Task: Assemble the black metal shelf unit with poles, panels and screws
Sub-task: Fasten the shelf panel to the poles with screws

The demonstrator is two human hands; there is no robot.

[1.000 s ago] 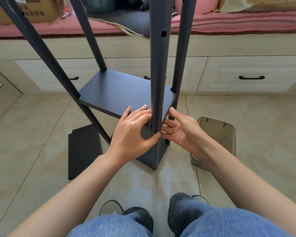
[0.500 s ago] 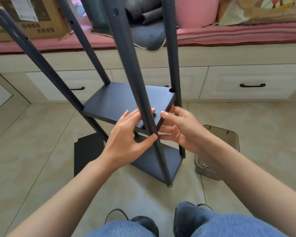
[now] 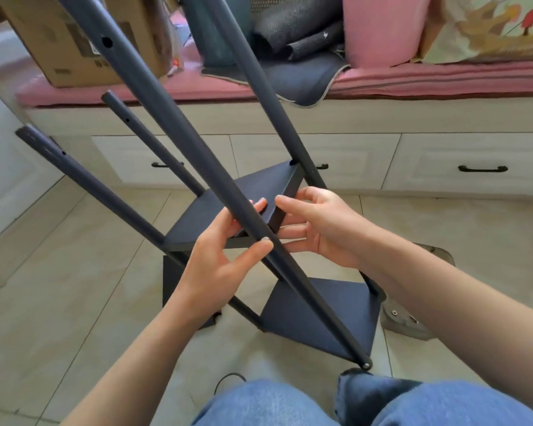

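Observation:
The black shelf unit leans steeply to the left on the tiled floor. Its near pole (image 3: 179, 130) crosses the view diagonally. An upper panel (image 3: 228, 207) and a lower panel (image 3: 323, 312) sit between the poles. My left hand (image 3: 219, 259) grips the near pole, thumb on the front and fingers behind, at the upper panel's corner. My right hand (image 3: 317, 226) holds the right edge of the upper panel with curled fingers. A loose black panel (image 3: 179, 287) lies flat on the floor behind my left wrist.
A clear plastic tub (image 3: 406, 321) holding small metal parts stands on the floor to the right. White drawers (image 3: 462, 161) under a pink-cushioned bench run along the back. A cardboard box (image 3: 83, 44) sits on the bench. My knees in jeans (image 3: 290, 404) fill the bottom edge.
The shelf unit has tipped from upright to leaning far left, its foot swinging toward my knees. Both hands stayed at the upper panel's near corner.

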